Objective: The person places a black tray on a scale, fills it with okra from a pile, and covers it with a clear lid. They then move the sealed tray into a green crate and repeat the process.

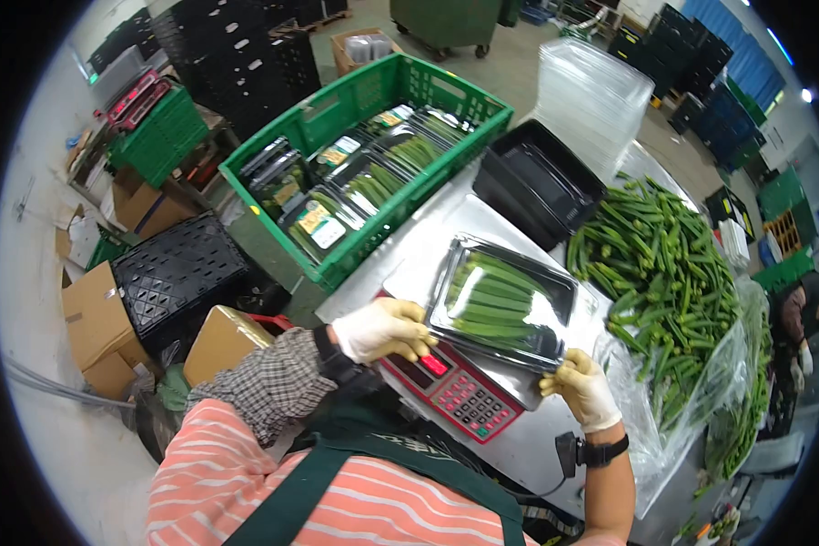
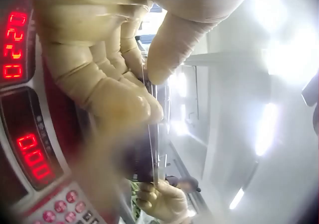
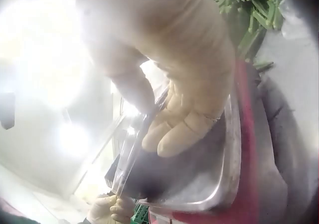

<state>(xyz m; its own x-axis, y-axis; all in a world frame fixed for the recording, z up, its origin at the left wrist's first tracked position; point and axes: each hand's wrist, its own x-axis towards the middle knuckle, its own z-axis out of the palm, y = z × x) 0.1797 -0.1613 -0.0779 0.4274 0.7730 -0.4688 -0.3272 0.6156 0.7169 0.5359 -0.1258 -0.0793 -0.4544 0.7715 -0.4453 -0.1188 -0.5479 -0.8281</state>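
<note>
The green crate (image 1: 384,227) at the far left holds labelled, lidded trays in rows. The gloved left hand (image 1: 382,329) pinches the left edge of the lidded okra tray (image 1: 500,305), thumb opposed to fingers. The tray rests on the weighing scale (image 1: 460,393), where the red display reads its load. The right hand (image 1: 582,387) pinches the opposite corner, squaring the tray. Loose okra (image 1: 664,255) is heaped within reach. Whether the lid is fully seated cannot be told.
</note>
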